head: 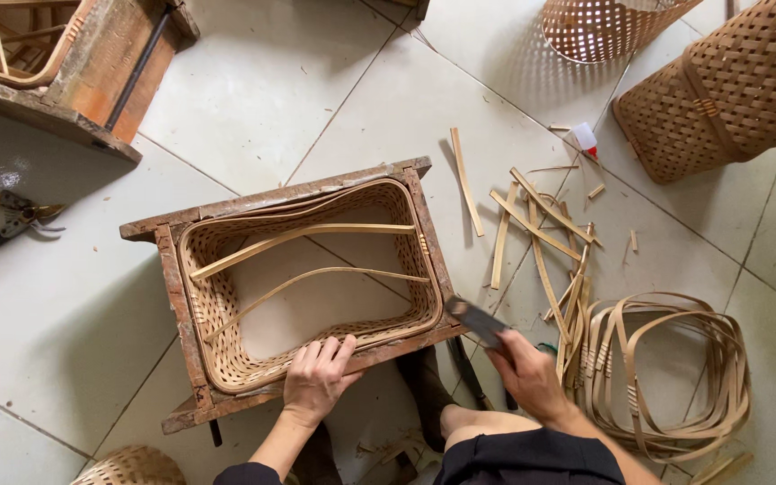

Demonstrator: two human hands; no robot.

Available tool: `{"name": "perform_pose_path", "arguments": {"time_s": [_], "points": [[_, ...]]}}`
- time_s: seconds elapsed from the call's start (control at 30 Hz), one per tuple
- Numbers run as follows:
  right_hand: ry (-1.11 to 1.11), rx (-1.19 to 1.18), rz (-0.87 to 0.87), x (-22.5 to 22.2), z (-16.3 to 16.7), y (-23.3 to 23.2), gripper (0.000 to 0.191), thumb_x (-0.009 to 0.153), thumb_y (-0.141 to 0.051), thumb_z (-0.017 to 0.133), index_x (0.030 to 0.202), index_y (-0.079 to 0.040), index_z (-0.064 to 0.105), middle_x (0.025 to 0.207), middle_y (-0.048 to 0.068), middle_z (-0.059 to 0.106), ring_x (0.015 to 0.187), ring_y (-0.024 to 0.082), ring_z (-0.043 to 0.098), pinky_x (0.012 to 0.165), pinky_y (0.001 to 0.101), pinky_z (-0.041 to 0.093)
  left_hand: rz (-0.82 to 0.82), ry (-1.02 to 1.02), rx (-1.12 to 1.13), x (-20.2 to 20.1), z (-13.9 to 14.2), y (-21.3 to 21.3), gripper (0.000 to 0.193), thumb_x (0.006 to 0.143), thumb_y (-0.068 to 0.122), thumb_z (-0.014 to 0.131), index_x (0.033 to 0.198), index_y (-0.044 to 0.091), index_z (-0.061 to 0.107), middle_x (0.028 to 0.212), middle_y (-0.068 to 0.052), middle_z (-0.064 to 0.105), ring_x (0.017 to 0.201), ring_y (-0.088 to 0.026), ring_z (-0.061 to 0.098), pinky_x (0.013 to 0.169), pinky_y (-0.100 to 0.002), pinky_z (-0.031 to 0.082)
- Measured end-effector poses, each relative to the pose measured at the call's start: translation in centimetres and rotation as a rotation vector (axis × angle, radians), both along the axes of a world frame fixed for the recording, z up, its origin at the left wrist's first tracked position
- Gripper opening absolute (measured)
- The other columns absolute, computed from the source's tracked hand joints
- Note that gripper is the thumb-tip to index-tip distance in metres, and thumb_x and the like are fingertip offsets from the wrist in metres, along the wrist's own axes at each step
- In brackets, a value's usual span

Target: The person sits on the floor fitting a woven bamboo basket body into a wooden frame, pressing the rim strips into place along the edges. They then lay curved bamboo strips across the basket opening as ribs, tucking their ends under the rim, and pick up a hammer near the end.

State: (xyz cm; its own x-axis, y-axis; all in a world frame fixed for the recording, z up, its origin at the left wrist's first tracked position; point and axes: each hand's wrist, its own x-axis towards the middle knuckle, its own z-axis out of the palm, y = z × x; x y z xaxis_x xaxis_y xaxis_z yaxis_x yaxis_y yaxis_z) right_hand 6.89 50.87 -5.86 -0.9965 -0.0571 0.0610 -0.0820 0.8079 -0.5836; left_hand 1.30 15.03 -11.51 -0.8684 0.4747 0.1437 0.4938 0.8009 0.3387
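Woven basket (226, 350) seated inside wooden frame mould (172, 269) on floor, holding its shape. Left hand (316, 377) presses flat, fingers spread, on near rim, steadying. Right hand (527, 373), right of mould, grips flat blade (476, 321), probably knife.

The only package in view is a small white bottle with a red cap (585, 140), perhaps a glue bottle, lying on the pale tiled floor (262, 99) at the far right, just beside the near-left edge of the large woven basket (720, 94).
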Motion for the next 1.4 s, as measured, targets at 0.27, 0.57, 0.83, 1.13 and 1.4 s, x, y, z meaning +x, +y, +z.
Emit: {"name": "perform_pose_path", "arguments": {"time_s": [0.27,0.57,0.83,1.13,1.4], "points": [[-0.169,0.046,-0.727,4.0,-7.3,1.6,0.053,0.096,-0.04,0.066,0.141,-0.014,0.055,0.096,0.005,0.069,0.085,0.023,0.068,0.072,0.0408,0.054,0.033,-0.034,0.084,-0.2,1.0,0.9,0.065,0.063,0.04,0.087,0.115,0.007,0.066,0.103,-0.007,0.062,0.091,-0.026,0.061,0.08,-0.04,0.051],[0.151,0.253,-0.491,-0.9,-7.3,1.4,0.034,0.094,-0.025,0.066,0.125,-0.011,0.064,0.119,0.012,0.066,0.119,0.029,0.06,0.102,0.0438,0.046,0.089,-0.074,0.232,-0.5,2.6,2.9,0.044,0.075,0.045,0.079,0.103,0.012,0.071,0.095,-0.001,0.062,0.087,-0.025,0.059,0.076,-0.041,0.048],[-0.298,0.108,-0.559,-22.7,-9.0,1.3,0.048,0.091,-0.03,0.074,0.126,-0.002,0.056,0.109,0.016,0.066,0.099,0.034,0.065,0.083,0.0492,0.053,0.253,-0.265,0.328,-0.7,1.7,3.6,0.02,0.084,0.033,0.073,0.089,0.014,0.075,0.086,0.001,0.065,0.083,-0.022,0.062,0.074,-0.039,0.049],[-0.041,-0.542,-0.718,-24.3,-9.1,4.9,0.01,0.095,-0.014,0.075,0.098,-0.006,0.07,0.088,0.007,0.071,0.069,0.009,0.064,0.059,0.0253,0.057,0.101,-0.16,0.291,-0.5,1.4,2.8,0.041,0.079,0.039,0.078,0.103,0.008,0.069,0.092,-0.007,0.061,0.087,-0.027,0.059,0.077,-0.04,0.05],[0.524,-0.575,-0.287,-24.8,4.5,3.5,0.022,0.119,-0.024,0.052,0.112,-0.006,0.063,0.082,0.0,0.058,0.067,0.009,0.058,0.059,0.026,0.051,-0.008,-0.06,0.248,-0.2,0.6,1.9,0.055,0.063,0.026,0.084,0.11,0.007,0.065,0.098,-0.007,0.063,0.097,-0.026,0.062,0.088,-0.041,0.052]]}}
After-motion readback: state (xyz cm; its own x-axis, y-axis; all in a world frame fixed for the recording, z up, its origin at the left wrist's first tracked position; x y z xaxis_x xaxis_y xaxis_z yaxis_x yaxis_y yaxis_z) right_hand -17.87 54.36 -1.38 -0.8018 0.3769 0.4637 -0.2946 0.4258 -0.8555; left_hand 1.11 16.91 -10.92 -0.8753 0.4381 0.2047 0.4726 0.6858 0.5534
